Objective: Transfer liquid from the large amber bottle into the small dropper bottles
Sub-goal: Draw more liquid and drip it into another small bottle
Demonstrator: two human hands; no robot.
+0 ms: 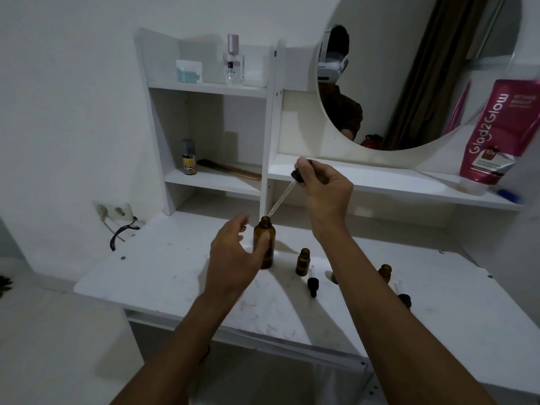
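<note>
The large amber bottle [265, 252] stands uncapped on the white vanity top [163, 276]. My left hand [233, 255] cups it from the left, thumb across its front and fingers behind. My right hand [324, 188] pinches the black bulb of a glass dropper [282, 197], tilted so its tip sits just above the bottle's mouth. One small amber dropper bottle [303, 261] stands open to the right. A second small bottle [385, 272] is partly hidden behind my right forearm. Two black dropper caps [312, 283] [405, 300] lie on the top beside them.
Shelves [210, 182] at the back hold a small yellow-labelled bottle [188, 157], a comb [230, 170], a perfume bottle [233, 61] and a jar [188, 71]. A round mirror [409, 68] and a pink tube [493, 133] stand at right. A wall socket with cable [117, 217] is at left.
</note>
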